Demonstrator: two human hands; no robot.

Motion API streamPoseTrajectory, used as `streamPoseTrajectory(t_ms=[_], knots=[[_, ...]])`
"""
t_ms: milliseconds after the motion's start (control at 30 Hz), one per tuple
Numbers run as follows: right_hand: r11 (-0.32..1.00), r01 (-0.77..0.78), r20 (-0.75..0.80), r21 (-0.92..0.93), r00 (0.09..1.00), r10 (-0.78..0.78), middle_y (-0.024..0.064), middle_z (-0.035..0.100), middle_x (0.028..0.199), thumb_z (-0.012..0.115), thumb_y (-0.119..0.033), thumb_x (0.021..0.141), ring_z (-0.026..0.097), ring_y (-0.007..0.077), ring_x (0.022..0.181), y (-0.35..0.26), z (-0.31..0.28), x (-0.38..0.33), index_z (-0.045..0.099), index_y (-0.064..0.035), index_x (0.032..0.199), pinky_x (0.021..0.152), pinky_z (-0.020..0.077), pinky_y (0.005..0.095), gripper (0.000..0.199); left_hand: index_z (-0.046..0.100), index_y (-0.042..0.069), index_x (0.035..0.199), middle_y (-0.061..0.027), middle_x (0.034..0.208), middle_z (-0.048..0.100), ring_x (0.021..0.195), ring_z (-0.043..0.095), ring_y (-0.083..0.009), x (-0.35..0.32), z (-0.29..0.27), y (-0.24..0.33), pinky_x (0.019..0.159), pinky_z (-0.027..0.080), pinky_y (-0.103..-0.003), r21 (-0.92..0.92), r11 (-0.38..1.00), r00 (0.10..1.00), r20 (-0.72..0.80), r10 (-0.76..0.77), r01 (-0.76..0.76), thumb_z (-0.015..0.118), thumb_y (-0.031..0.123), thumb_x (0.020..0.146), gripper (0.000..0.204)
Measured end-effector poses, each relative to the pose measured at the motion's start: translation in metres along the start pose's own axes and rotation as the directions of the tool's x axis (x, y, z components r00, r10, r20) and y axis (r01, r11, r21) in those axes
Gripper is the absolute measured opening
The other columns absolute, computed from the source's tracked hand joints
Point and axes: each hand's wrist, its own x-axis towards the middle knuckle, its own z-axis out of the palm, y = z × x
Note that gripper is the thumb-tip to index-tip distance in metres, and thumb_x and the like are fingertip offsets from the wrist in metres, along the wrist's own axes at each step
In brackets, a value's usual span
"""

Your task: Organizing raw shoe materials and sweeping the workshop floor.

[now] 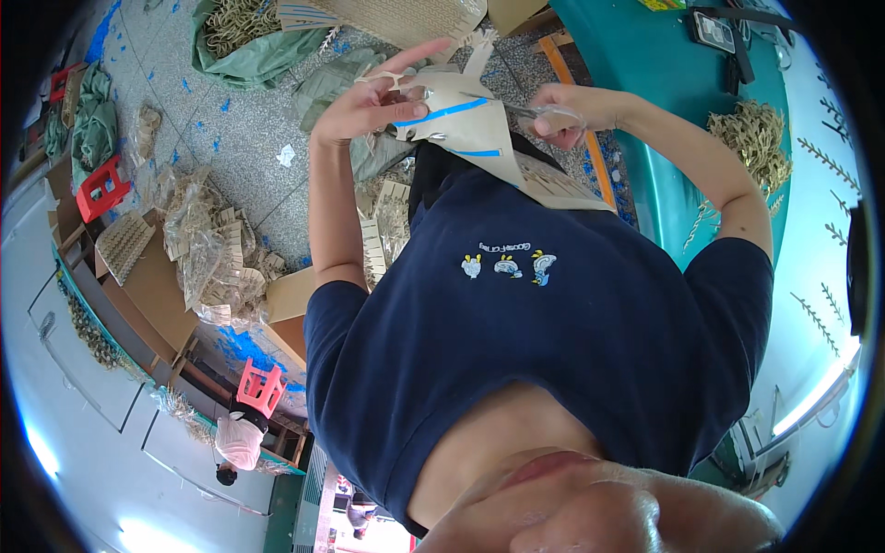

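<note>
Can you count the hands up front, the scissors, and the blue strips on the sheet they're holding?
Bare hands: 2
Silver metal scissors: 1
Narrow blue strips on the held beige sheet: 2
Total: 5

Right hand [573, 103] partly hiding scissors [520, 111], top edge cutting off sack [235, 72], farthest person [358, 518] appearing too small to make out

Beige sheet [472, 129], blue-striped, bent, held above lap; metal scissors [524, 111] at right edge.
</note>
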Motion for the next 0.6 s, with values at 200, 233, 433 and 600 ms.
streamPoseTrajectory(t_ms=[200,233,433,600], knots=[[0.994,-0.103,0.020,-0.038,0.994,0.104,-0.0037,0.030,0.044,0.045,-0.066,0.069,0.025,0.0029,0.037,-0.029,0.013,-0.003,0.035,-0.0118,0.055,0.031,0.0156,0.0184,0.057,0.036,0.005,0.125,-0.0016,0.102,0.051,0.072,0.044,-0.0040,0.007,0.001,-0.002,0.060,0.036,-0.019,0.102,0.993,0.998,0.010,0.061,-0.062,0.059,0.000,0.072,0.058],[0.994,-0.102,0.022,-0.041,0.994,0.103,-0.0037,0.030,0.044,0.045,-0.066,0.069,0.025,0.0029,0.037,-0.029,0.013,-0.003,0.035,-0.0118,0.055,0.031,0.0156,0.0184,0.057,0.034,0.005,0.126,-0.0008,0.098,0.052,0.070,0.042,-0.0035,0.006,0.000,-0.003,0.058,0.035,-0.019,0.136,0.988,0.997,0.015,0.077,-0.079,0.060,0.000,0.070,0.062],[0.994,-0.010,-0.257,0.106,0.966,0.038,-0.0032,0.032,0.040,0.049,-0.058,0.073,0.022,0.0029,0.032,-0.014,0.005,0.020,0.036,-0.0136,0.054,0.030,0.0137,0.0180,0.050,0.054,-0.002,0.102,-0.0077,0.097,0.057,0.086,0.052,-0.0124,-0.002,-0.007,-0.055,0.075,0.041,-0.025,0.561,0.785,0.782,-0.600,0.167,0.263,0.062,0.023,0.075,0.038],[0.982,-0.088,-0.435,0.167,0.887,0.154,-0.0025,0.032,0.041,0.051,-0.055,0.074,0.023,0.0025,0.033,0.021,-0.010,0.061,0.034,-0.0130,0.053,0.031,0.0143,0.0178,0.050,0.054,-0.002,0.101,-0.0114,0.098,0.057,0.094,0.052,-0.0167,-0.010,0.032,-0.099,0.080,0.041,-0.029,-0.326,0.905,0.640,-0.640,-0.424,0.274,0.044,0.039,0.084,0.045]])
